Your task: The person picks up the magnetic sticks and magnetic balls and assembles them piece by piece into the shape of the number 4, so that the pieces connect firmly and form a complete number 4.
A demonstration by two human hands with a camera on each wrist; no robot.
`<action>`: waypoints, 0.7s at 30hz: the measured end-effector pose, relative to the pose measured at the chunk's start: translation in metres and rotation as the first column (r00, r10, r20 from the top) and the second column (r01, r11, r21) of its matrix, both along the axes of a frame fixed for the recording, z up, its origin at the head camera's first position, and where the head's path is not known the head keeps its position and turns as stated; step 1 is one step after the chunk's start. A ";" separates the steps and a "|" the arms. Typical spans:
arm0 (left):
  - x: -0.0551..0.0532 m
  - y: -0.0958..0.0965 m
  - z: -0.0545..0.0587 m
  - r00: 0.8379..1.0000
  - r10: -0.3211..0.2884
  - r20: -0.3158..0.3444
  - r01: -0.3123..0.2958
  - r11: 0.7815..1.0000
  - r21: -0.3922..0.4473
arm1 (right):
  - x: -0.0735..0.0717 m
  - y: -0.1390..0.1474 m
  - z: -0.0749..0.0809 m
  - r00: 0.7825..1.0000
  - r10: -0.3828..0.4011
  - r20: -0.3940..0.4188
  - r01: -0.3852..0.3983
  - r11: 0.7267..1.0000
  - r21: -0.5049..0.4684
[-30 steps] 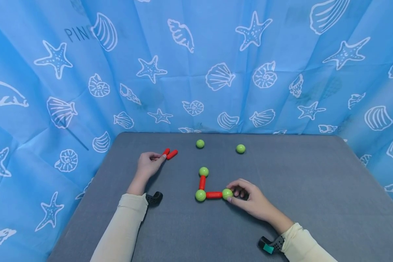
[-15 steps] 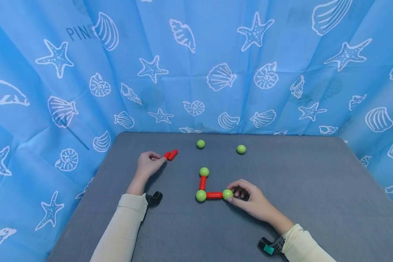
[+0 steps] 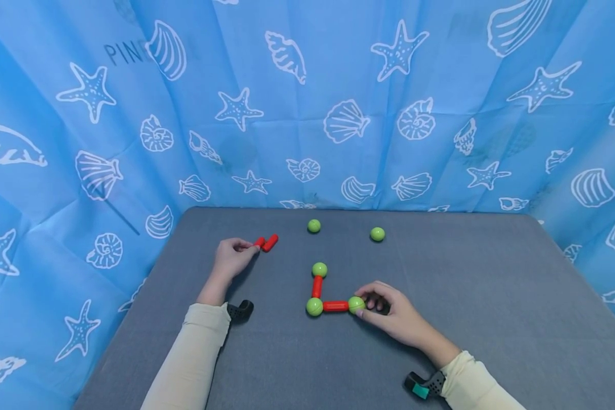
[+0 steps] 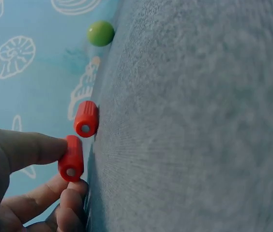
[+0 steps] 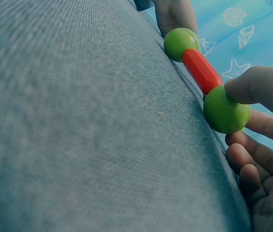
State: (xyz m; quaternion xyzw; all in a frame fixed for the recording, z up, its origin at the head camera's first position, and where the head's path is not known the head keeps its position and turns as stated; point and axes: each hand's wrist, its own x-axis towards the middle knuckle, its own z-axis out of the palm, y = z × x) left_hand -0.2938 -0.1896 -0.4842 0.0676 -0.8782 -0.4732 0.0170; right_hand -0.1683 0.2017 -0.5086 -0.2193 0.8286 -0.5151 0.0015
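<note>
My left hand (image 3: 232,262) pinches a short red rod (image 4: 72,162) between thumb and fingers at the table's far left. The rod's near end shows a round metal face. Just beyond it lies a second red rod (image 3: 270,243), a small gap apart. With thumb and fingers my right hand (image 3: 397,315) holds a green ball (image 3: 356,305), the right end of an L-shaped piece flat on the table. From that ball a red rod (image 3: 335,306) runs left to the corner ball (image 3: 315,307). Another red rod (image 3: 317,286) goes from there to a far ball (image 3: 320,269).
Two loose green balls, one on the left (image 3: 314,226) and one on the right (image 3: 377,234), lie near the back edge of the grey cloth-covered table (image 3: 466,273). Behind it hangs a blue curtain (image 3: 297,125) printed with shells and starfish.
The pinched red rod has drawn back slightly toward my left hand, and the rod beside it has turned a little. My right hand and the L-shaped piece stay in place.
</note>
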 end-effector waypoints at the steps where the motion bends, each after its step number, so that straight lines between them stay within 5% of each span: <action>1: 0.000 0.000 0.000 1.000 0.000 0.003 0.000 1.000 0.009 | 0.000 0.000 0.000 1.000 0.000 -0.001 0.000 1.000 0.000; 11: -0.001 0.001 0.004 0.999 0.017 0.028 -0.019 0.997 0.074 | 0.001 0.000 0.000 1.000 -0.008 0.007 0.008 1.000 0.007; 21: 0.007 0.019 0.024 0.991 -0.096 0.090 0.082 0.985 0.149 | 0.000 0.000 -0.001 1.000 0.002 -0.002 -0.002 1.000 -0.005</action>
